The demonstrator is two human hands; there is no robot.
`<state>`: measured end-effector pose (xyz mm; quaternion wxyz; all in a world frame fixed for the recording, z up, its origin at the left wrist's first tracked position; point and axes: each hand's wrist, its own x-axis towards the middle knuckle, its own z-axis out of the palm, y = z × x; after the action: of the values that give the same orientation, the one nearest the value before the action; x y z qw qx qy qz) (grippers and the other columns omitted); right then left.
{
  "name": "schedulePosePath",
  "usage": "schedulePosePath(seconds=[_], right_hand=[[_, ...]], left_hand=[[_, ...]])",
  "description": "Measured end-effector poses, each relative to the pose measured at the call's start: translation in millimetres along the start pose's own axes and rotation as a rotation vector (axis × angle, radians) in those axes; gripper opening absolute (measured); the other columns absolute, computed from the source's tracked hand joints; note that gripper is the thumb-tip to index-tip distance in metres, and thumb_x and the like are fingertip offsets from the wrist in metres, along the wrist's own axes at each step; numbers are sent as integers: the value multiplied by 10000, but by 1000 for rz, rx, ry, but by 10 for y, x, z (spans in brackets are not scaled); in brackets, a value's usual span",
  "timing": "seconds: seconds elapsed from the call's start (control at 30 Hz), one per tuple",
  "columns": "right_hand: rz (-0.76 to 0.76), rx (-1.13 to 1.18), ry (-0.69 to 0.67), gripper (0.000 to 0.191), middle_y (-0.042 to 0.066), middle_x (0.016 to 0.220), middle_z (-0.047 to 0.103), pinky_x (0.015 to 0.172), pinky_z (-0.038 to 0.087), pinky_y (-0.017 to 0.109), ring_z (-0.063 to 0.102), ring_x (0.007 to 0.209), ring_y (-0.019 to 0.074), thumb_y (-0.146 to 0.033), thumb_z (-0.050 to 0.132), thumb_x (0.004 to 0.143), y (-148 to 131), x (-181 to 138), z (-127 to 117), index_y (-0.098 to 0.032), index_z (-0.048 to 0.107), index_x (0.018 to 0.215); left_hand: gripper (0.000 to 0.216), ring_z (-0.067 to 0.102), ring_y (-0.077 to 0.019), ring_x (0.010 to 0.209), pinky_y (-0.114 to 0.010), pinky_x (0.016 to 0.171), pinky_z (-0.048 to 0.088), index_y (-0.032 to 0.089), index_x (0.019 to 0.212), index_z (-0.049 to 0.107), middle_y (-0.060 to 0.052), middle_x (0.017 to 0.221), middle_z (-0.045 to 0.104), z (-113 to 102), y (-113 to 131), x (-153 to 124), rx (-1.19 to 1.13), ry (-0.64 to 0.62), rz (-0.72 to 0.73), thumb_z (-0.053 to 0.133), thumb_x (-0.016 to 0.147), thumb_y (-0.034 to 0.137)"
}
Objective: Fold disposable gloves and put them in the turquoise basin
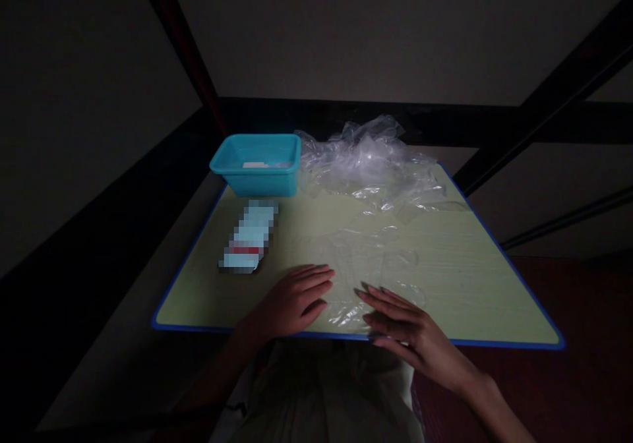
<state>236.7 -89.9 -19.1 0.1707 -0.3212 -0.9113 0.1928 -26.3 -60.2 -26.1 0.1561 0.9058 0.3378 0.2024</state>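
Note:
A clear plastic sheet or bag (pixel 351 258) lies spread out flat near the front edge of the table. At its left side rests my left hand (pixel 299 300), palm down with the fingers stretched out toward the right. My right hand (pixel 403 324) is over its right side, fingers extended and slightly spread, pointing left. Neither hand grips anything that I can see. Behind the flat piece, a crumpled pile of clear plastic (pixel 368 156) covers the far part of the table.
The yellowish table (pixel 475 298) has a blue rim. A turquoise plastic basket (pixel 262 182) with something whitish inside stands at the far left corner. In front of it lies a phone-like object (pixel 251 235), pixelated. Dark beams and a wall rise behind.

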Motion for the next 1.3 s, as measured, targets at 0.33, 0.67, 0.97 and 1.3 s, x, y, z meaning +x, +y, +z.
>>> schedulePosePath(seconds=[0.33, 0.67, 0.97, 1.3], right_hand=[[229, 311, 141, 270, 56, 1070, 693, 824, 551, 388, 648, 985, 208, -290, 447, 916, -67, 106, -31, -242, 707, 967], [410, 352, 256, 288, 36, 722, 664, 596, 500, 302, 614, 675, 175, -324, 449, 882, 32, 284, -47, -188, 651, 729], [518, 262, 360, 262, 11, 587, 557, 492, 392, 260, 523, 524, 138, -331, 468, 827, 113, 428, 24, -193, 546, 620], [543, 52, 448, 261, 30, 597, 562, 491, 388, 268, 527, 525, 151, -330, 450, 842, 111, 472, 116, -207, 489, 615]], left_hand=[[377, 578, -219, 1048, -400, 899, 482, 161, 1124, 591, -115, 1123, 639, -70, 79, -132, -171, -7, -39, 612, 764, 274], [412, 620, -143, 775, -291, 764, 514, 179, 1186, 530, -22, 848, 662, -26, 50, -210, -266, 72, -398, 536, 775, 148], [464, 589, -118, 632, -253, 647, 484, 165, 1204, 516, 12, 742, 659, -114, -3, -137, -302, 63, -588, 530, 743, 121], [480, 566, -119, 618, -247, 626, 467, 160, 1194, 527, 29, 704, 629, -67, -42, -126, -304, 73, -644, 540, 719, 100]])
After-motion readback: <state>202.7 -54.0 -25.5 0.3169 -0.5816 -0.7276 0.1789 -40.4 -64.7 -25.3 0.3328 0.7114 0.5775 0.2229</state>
